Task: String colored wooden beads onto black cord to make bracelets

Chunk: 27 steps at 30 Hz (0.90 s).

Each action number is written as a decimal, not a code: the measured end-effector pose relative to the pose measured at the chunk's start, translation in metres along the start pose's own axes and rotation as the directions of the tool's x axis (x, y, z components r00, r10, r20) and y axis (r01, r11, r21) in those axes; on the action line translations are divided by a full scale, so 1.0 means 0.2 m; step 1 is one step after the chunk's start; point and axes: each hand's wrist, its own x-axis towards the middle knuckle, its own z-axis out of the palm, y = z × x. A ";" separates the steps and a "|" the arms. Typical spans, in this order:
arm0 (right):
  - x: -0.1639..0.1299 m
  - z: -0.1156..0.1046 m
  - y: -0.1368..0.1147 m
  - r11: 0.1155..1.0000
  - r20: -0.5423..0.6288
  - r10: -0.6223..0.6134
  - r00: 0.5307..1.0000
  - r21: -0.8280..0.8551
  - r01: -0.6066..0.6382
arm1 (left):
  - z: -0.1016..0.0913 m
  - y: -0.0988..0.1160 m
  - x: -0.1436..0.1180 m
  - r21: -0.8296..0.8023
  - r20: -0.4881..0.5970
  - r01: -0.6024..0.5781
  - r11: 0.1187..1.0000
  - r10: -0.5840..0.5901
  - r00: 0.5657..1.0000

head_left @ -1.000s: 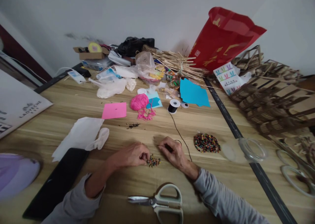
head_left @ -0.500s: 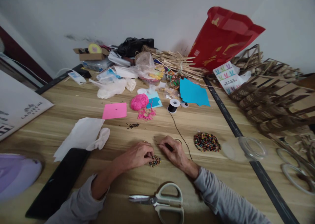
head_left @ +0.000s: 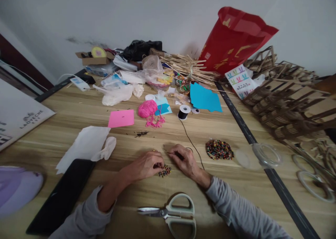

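A: Where the scissors [head_left: 172, 214] lie nearest on the desk [head_left: 65, 113], blades pointing left, what sits beyond?

B: A small cluster of beads [head_left: 165, 170], touching the left hand [head_left: 145, 165], whose fingers [head_left: 159, 163] curl narrowly over it. The right hand [head_left: 185, 160] pinches black cord [head_left: 189, 139] just beside.

A: How does the cord run?

B: Away and slightly left, to the black spool [head_left: 184, 112]. The bead pile [head_left: 219, 150] lies right.
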 end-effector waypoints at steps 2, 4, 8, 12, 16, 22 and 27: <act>0.00 0.00 -0.01 1.000 0.000 -0.001 1.000 0.012 0.001 | 0.00 0.00 0.00 0.018 0.004 -0.005 1.000 0.005 1.000; 0.01 -0.01 -0.01 1.000 0.003 0.002 1.000 0.019 -0.002 | 0.01 0.00 0.00 0.026 0.004 -0.010 1.000 0.010 1.000; 0.01 -0.01 -0.01 1.000 0.005 0.003 1.000 0.006 -0.003 | 0.00 0.01 0.00 0.007 -0.014 -0.006 1.000 0.006 1.000; 0.01 -0.01 0.00 1.000 0.015 0.012 1.000 -0.013 -0.012 | 0.00 -0.01 0.01 -0.121 -0.069 0.092 0.988 -0.101 0.992; 0.01 -0.01 0.00 1.000 0.028 0.017 0.999 -0.005 -0.017 | 0.02 -0.06 0.04 -0.396 -0.141 0.227 0.890 -0.304 0.942; 0.01 -0.01 -0.02 1.000 0.014 0.018 1.000 0.003 -0.018 | 0.03 -0.12 0.07 -0.602 -0.214 0.148 0.785 -0.337 0.917; 0.02 -0.01 -0.02 1.000 0.023 0.003 1.000 -0.004 -0.003 | 0.04 -0.12 0.09 -0.647 -0.189 0.142 0.749 -0.339 0.922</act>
